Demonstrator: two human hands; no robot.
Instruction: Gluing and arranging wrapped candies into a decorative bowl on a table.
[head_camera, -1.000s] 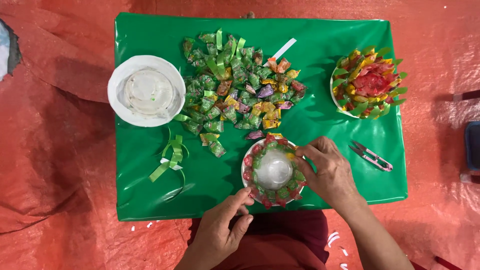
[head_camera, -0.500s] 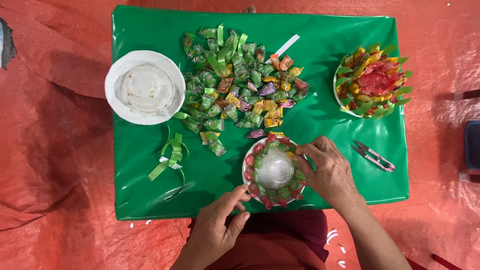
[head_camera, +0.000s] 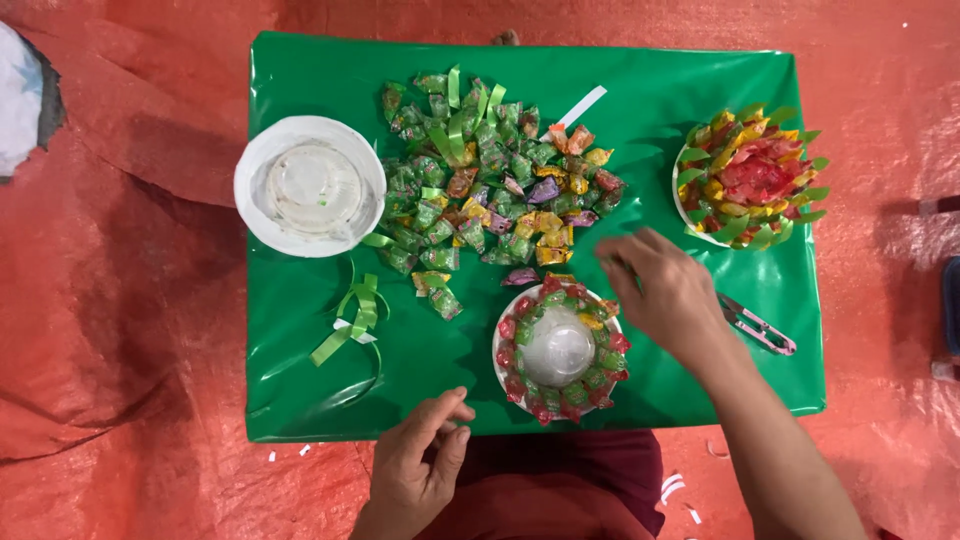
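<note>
Right hand (head_camera: 668, 292) hovers beside the heap of green and yellow wrapped sweets (head_camera: 490, 180), fingers apart; left hand (head_camera: 420, 465) rests at the green worktop (head_camera: 300, 390) edge, fingers loosely curled, empty.

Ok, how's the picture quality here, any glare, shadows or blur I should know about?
Head view: even overhead light; the glossy green table cover shows soft white glare streaks near its corners. The right hand is slightly motion-blurred at the fingers and throws a faint shadow on the cover. The left hand, the wrapped candy pile and the candy-ringed dome look reasonably sharp.
</note>
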